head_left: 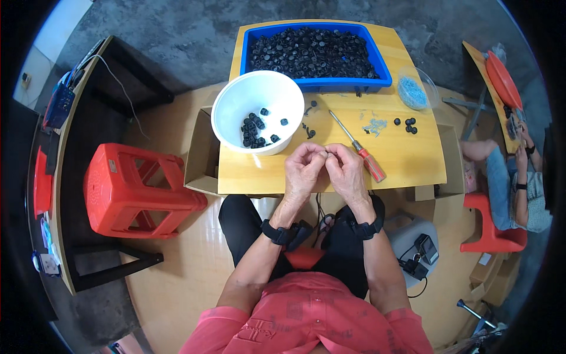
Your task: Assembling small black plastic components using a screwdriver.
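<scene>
Above the near edge of the yellow table, my left hand and my right hand meet with fingertips pinched together. Whatever they hold between them is too small and hidden to name. Just right of my right hand lies a screwdriver with a red handle, its shaft pointing away to the left. To the left of my left hand is a white bucket with several black plastic parts at its bottom. A few loose black pieces lie between bucket and screwdriver. Beyond the screwdriver are small silvery screws and several round black caps.
A blue tray full of black parts takes up the table's far side. Beside it stands a clear tub of bluish screws. A red stool is on the left. Another person sits at a table on the far right.
</scene>
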`<state>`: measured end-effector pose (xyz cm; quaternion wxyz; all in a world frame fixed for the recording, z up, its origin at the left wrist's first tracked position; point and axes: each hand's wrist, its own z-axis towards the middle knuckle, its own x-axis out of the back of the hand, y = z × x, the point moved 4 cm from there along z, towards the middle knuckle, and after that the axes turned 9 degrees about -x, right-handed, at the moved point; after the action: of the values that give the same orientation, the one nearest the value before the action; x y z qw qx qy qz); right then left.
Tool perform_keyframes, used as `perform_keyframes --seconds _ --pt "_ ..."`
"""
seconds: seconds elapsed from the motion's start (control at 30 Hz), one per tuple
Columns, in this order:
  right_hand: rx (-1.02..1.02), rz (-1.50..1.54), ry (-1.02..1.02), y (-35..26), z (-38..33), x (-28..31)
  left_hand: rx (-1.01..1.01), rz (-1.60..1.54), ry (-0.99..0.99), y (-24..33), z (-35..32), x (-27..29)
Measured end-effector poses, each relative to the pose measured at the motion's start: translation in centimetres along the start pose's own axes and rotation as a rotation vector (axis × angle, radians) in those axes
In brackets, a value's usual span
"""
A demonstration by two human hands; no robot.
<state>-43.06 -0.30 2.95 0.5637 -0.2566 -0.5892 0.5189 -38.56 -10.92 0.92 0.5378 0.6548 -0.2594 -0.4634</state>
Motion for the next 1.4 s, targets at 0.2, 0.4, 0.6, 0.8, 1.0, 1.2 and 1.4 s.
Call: perform_keyframes --seconds 0.2,0.4,0.6,0.8,1.0,1.2,1.4 --pt "-0.365 0.526 -0.264 1.2 -0.5 -0.5 0.104 -0.275 -0.042 -0.5 0.4 0.9" --pt "0.051 0.011 0.144 -1.6 -1.7 2.2 0.155 -0.356 -0.055 -0.3 0.3 1.6" --pt "0.066 -0.717 0.27 -0.1 -1.8 4.9 0.257 -0.453 0.015 -0.2 0.8 1.2" --pt "-0.004 -0.467 0.263 -0.3 -3.1 5.0 0.29 -0.656 0.019 -2.0 1.3 0.6" --pt "-0.147 -0.059 0.119 -4.6 -9.9 4.7 0.292 -0.678 0.067 -2.0 1.7 -0.1" --pt "-0.094 -0.104 0.077 -4.6 -10.9 4.5 0.279 -0.723 0.029 -2.5 1.5 -0.7" --pt "-0.059 -0.169 0.103 -4.6 -10.8 4.6 0.243 -0.733 0.055 -2.8 1.1 -1.0"
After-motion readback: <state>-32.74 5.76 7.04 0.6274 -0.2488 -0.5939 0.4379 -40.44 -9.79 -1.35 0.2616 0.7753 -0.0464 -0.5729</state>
